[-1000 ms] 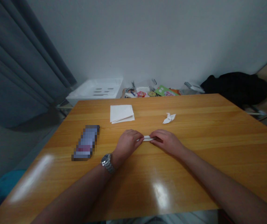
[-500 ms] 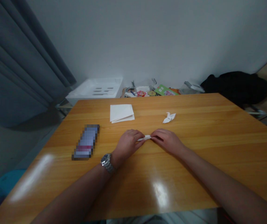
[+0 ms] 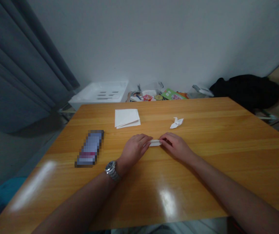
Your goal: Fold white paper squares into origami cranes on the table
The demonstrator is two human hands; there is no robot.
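A small folded strip of white paper (image 3: 155,142) lies on the wooden table (image 3: 203,156) between my two hands. My left hand (image 3: 134,150), with a metal watch (image 3: 112,169) on the wrist, pinches the strip's left end with curled fingers. My right hand (image 3: 176,147) presses and pinches its right end. Most of the paper is hidden under my fingers.
A finished folded paper figure (image 3: 176,123) sits farther back on the right. A stack of white sheets (image 3: 126,118) lies at the back centre, a blurred-out flat object (image 3: 90,152) to the left. Behind the table are a white tray (image 3: 100,93), clutter and a dark garment (image 3: 246,89).
Both hands have shifted slightly on the paper strip, pressing it flatter against the table. Nothing else on the table has moved.
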